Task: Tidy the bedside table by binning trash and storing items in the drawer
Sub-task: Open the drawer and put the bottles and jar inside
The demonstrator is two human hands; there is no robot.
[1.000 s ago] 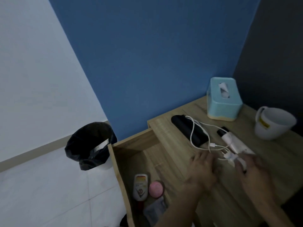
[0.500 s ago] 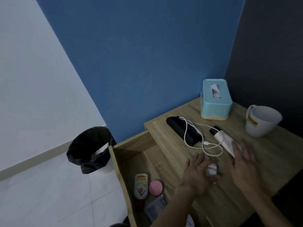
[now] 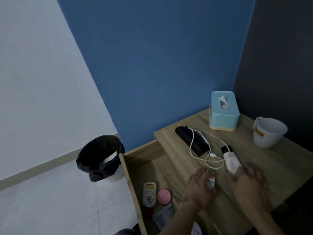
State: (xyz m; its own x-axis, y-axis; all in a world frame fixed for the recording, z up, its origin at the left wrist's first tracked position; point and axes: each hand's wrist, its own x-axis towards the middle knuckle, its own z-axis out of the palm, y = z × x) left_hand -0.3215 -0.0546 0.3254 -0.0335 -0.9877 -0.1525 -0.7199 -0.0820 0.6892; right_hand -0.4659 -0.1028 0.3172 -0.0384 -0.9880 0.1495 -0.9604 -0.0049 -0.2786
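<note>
At far left on the floor, a bin point(image 3: 103, 160) lined with a black bag, a slip of white paper against its inner wall. Just right of it, the wooden drawer point(image 3: 126, 182) pulled open from the bedside table point(image 3: 279, 167). Inside the drawer, near the front: a white tube with a red cap point(image 3: 149, 195), a round pink tin point(image 3: 164, 196) touching it, and a grey packet point(image 3: 163, 216) below them.

Over the table's front edge, the left hand point(image 3: 199, 187), fingers spread and loosely curled beside a small white charger plug point(image 3: 210, 182); whether really gripping it or only touching, impossible to tell. Behind, a black case point(image 3: 193, 141) with a white cable point(image 3: 213, 160) looped across it and down toward the plug.

Further right, a white tube with a black cap point(image 3: 231, 160) lying flat on the table. The right hand point(image 3: 247, 184), blurred, fingers open and spread, fingertips touching the near end of that tube, not closed around anything.

At the back corner, a light blue tissue box point(image 3: 223, 116). At far right, a white mug point(image 3: 268, 132) with a yellow label, standing well apart from the hands.
</note>
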